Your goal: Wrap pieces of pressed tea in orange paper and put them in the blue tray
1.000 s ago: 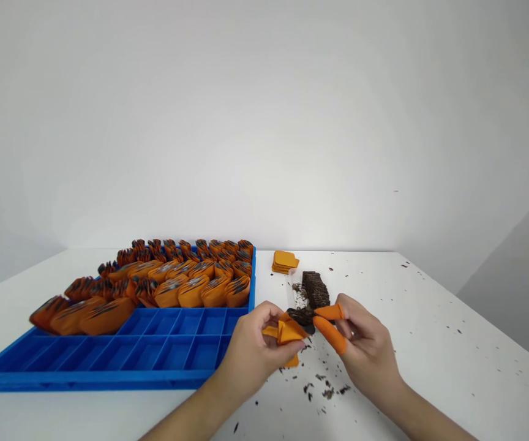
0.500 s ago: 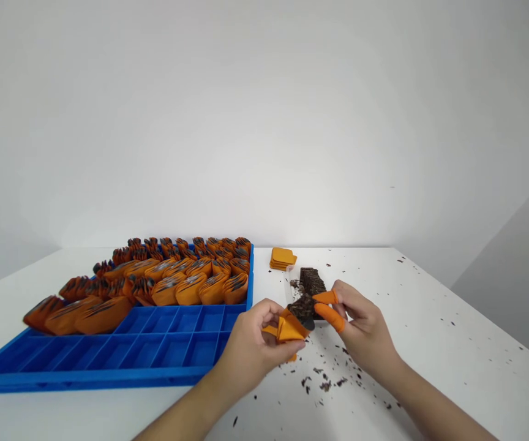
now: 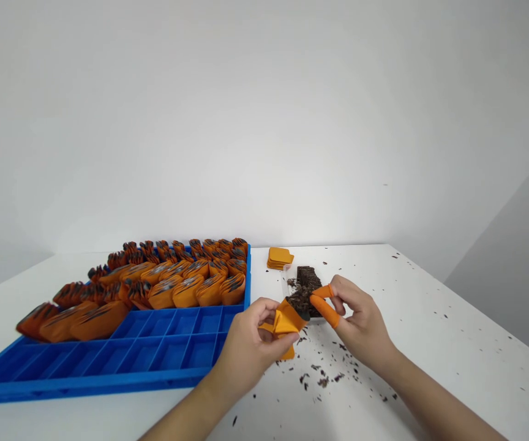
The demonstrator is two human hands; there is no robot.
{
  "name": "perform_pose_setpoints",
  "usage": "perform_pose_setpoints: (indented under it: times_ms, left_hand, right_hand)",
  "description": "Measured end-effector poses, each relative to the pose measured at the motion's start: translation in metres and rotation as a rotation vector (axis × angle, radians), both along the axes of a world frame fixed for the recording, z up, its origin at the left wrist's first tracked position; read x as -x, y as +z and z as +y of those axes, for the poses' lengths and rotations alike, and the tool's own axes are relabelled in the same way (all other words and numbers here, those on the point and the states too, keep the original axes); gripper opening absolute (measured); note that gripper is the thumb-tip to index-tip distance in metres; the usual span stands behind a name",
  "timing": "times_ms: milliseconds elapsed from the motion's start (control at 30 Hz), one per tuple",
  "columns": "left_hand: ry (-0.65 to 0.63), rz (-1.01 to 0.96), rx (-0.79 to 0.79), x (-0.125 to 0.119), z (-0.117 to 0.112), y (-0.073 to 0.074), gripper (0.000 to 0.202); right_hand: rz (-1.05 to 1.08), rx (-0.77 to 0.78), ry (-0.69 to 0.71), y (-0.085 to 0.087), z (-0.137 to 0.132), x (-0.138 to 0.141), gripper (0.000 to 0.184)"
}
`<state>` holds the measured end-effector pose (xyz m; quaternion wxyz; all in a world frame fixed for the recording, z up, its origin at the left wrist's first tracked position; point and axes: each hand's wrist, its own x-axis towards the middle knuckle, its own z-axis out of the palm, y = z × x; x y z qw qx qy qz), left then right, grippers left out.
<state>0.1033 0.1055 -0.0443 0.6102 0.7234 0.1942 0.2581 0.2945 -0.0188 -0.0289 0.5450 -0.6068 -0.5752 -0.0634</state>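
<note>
My left hand (image 3: pixel 250 343) pinches an orange pouch (image 3: pixel 286 320) by its mouth, just above the white table. My right hand (image 3: pixel 354 324), with orange finger cots on thumb and forefinger, pinches a dark brown flat slab (image 3: pixel 302 302) whose end sits in the pouch's mouth. Behind the hands lies a row of the same dark slabs (image 3: pixel 308 278). Further back sits a small stack of flat orange pouches (image 3: pixel 280 257). A blue compartment tray (image 3: pixel 122 358) lies to the left, its far rows full of filled orange pouches (image 3: pixel 186 286).
Dark crumbs (image 3: pixel 322 376) are scattered on the white table (image 3: pixel 452 343) around and to the right of my hands. The tray's near rows hold nothing. A plain white wall stands behind the table.
The dark slab has gone further into the orange pouch's mouth as my right hand moved left toward my left hand. Both hands sit slightly higher in view.
</note>
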Motion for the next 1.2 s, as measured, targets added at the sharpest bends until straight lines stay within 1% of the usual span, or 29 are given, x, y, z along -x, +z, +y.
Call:
perform_pose_setpoints:
  times_ms: [167,300,400,533,600,633,700,767,867,900,967,1033,1133,1200]
  left_hand:
    - [0.02,0.017,-0.079,0.0,0.002,0.0,0.036]
    - [0.068,0.058,-0.16,0.0,0.003,-0.003,0.052]
    - [0.119,0.077,-0.287,0.001,0.002,-0.009,0.056]
    - [0.202,0.081,-0.536,0.003,0.0,-0.016,0.052]
    - [0.233,0.082,-0.605,0.004,0.0,-0.016,0.052]
    - [0.24,0.085,-0.614,0.004,-0.001,-0.015,0.052]
    - [0.236,0.09,-0.59,0.005,-0.001,-0.012,0.054]
    - [0.211,0.089,-0.521,0.004,-0.001,-0.01,0.056]
    - [0.144,0.056,-0.36,0.003,-0.001,-0.008,0.06]
    - [0.114,0.037,-0.299,0.003,-0.001,-0.008,0.061]
    - [0.057,-0.002,-0.197,0.003,-0.001,-0.007,0.063]
    - [0.01,-0.02,-0.137,0.004,-0.001,-0.005,0.064]
    - [-0.046,-0.026,-0.082,0.005,-0.001,0.0,0.064]
    - [-0.083,-0.033,-0.024,0.006,-0.002,0.003,0.062]
  right_hand:
    - [-0.049,-0.01,-0.001,0.003,-0.004,0.001,0.046]
    - [-0.011,0.08,0.012,0.005,-0.004,0.002,0.046]
    - [0.019,0.121,0.01,0.005,-0.003,0.005,0.047]
    - [0.019,0.083,-0.025,0.004,-0.004,0.011,0.045]
    - [0.014,0.079,-0.019,0.002,-0.003,0.013,0.043]
    - [0.007,0.081,-0.009,0.0,-0.002,0.013,0.042]
    - [-0.01,0.09,0.02,-0.003,-0.001,0.012,0.041]
    - [-0.019,0.1,0.032,-0.006,0.0,0.009,0.036]
    - [0.0,0.093,0.039,-0.004,-0.001,0.002,0.017]
    - [0.013,0.091,0.073,-0.003,-0.002,-0.001,0.019]
    - [0.042,0.103,0.187,-0.001,-0.003,-0.005,0.031]
    - [0.076,0.15,0.298,0.001,-0.003,-0.007,0.035]
    - [0.143,0.222,0.375,-0.002,-0.001,-0.008,0.031]
    - [0.184,0.233,0.415,-0.005,0.002,-0.009,0.028]
